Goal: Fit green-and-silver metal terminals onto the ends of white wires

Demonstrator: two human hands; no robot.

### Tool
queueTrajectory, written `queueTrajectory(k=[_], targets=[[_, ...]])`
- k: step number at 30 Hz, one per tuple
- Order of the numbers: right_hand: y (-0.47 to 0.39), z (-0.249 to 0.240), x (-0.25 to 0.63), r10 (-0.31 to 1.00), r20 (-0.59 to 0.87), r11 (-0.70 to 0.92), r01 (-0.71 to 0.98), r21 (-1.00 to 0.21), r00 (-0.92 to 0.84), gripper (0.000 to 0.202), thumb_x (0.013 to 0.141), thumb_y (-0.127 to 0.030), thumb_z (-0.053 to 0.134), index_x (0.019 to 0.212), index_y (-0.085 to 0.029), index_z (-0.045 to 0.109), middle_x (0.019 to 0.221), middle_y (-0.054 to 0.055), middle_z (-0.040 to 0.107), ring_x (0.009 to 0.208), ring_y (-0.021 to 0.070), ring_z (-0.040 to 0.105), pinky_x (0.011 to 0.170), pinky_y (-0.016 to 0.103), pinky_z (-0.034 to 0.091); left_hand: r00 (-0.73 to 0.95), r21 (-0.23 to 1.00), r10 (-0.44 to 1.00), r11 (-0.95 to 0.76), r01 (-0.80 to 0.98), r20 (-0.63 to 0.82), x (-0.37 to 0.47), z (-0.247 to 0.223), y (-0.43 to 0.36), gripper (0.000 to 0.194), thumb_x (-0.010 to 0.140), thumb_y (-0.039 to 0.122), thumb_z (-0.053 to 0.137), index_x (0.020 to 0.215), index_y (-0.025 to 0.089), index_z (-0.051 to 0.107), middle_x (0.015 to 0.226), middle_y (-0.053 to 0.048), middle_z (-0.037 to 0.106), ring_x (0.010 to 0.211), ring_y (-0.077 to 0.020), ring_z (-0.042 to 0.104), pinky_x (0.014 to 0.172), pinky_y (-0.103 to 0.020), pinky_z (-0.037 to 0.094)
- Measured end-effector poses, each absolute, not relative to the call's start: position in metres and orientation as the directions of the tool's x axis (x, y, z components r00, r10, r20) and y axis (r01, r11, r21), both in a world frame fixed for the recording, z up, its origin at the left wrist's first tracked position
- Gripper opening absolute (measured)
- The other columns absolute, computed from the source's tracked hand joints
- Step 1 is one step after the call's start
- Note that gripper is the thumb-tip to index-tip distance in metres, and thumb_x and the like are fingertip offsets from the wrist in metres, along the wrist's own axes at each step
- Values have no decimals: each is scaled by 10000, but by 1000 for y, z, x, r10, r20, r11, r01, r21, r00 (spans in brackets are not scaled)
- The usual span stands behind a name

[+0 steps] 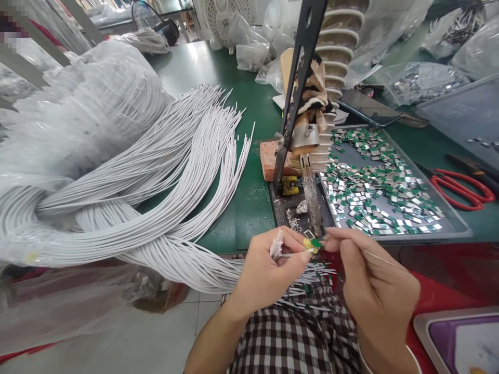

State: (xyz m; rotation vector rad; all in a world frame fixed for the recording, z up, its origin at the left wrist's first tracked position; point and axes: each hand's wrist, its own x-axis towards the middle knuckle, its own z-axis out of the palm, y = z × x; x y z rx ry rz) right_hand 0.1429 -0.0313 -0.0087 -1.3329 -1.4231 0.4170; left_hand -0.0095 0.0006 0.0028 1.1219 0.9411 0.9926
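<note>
My left hand (273,267) is closed on a white cable (286,254), with the cable's end at a small green circuit board (316,243). Between thumb and finger of my right hand (370,280) runs a thin silvery wire (384,259), its tip near the board. Just above both hands, a soldering iron (311,195) points down from a black metal stand (298,88). A yellow piece (307,243) sits beside the board at my left fingertips. Cables with green boards on their ends lie across my lap.
Bundles of white cables (187,192) cover the left side. At right are a tray (452,228) of small boards and red-handled scissors (460,189). A brick (268,160) stands beside the stand, and a ribbed hose (339,47) rises behind it.
</note>
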Motion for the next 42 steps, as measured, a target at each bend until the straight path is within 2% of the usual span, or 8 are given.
queueTrajectory(k=[4, 8, 13, 19, 22, 25, 35, 42], targets=[[-35, -5, 148, 923, 345, 256, 395, -882, 171, 194, 921, -142, 670, 1019, -304, 711, 854, -39, 709, 718, 100, 638, 689, 232, 542, 430, 999, 902, 49, -11, -39, -18, -2, -7, 224, 972, 227, 611, 783, 158, 708, 860, -66, 734, 791, -175, 659, 759, -287, 505], [-40, -3, 156, 916, 330, 251, 315, -915, 228, 141, 871, -124, 709, 861, -242, 633, 809, -3, 620, 767, 136, 616, 659, 244, 526, 263, 999, 965, 15, -43, -3, -31, -12, -15, 351, 1048, 335, 524, 877, 191, 794, 1090, -102, 752, 1017, -221, 685, 913, -327, 518], [-41, 3, 143, 882, 468, 439, 456, -774, -56, 122, 852, -157, 745, 864, -231, 649, 782, 6, 654, 770, 150, 626, 674, 267, 550, 191, 970, 979, 110, -215, -69, -33, -26, -37, 585, 1005, 645, 410, 1070, 232, 820, 936, -74, 666, 540, -108, 467, 622, -295, 495], [-42, 6, 117, 837, 493, 546, 409, -731, -236, 164, 926, -90, 602, 878, -215, 696, 777, 11, 737, 692, 132, 661, 633, 255, 574, 330, 986, 938, 143, -87, -107, -35, -14, -49, 794, 834, 805, 516, 1423, 283, 626, 1242, -120, 597, 713, -160, 537, 621, -283, 466], [-43, 4, 122, 866, 494, 484, 369, -794, -74, 114, 896, -123, 669, 844, -221, 692, 713, -9, 712, 650, 127, 646, 598, 239, 554, 354, 999, 935, 40, -29, -27, -35, -9, -39, 585, 794, 644, 751, 1213, 236, 725, 930, -43, 633, 633, -129, 476, 628, -267, 424], [-44, 2, 132, 912, 409, 389, 266, -882, 25, 153, 922, -130, 628, 862, -237, 719, 708, -1, 702, 649, 139, 656, 578, 244, 548, 288, 993, 951, -117, 10, 110, -31, -6, -30, 239, 962, 397, 678, 858, 188, 729, 722, -8, 588, 641, -137, 481, 633, -259, 393], [-41, 8, 142, 955, 296, 285, 206, -936, 22, 231, 880, -91, 678, 934, -287, 788, 711, -11, 723, 658, 143, 668, 584, 256, 541, 333, 987, 939, -124, 101, 84, -27, -2, -24, 409, 1038, 409, 530, 763, 173, 720, 686, -37, 616, 653, -160, 531, 637, -278, 408], [-36, 14, 153, 988, 133, 151, 285, -947, -81, 253, 938, -245, 601, 694, -209, 661, 598, -20, 578, 532, 107, 532, 482, 223, 425, 336, 992, 941, -88, 89, 53, -22, 0, -17, 413, 970, 475, 636, 713, 176, 754, 640, -27, 626, 602, -148, 541, 596, -270, 401]])
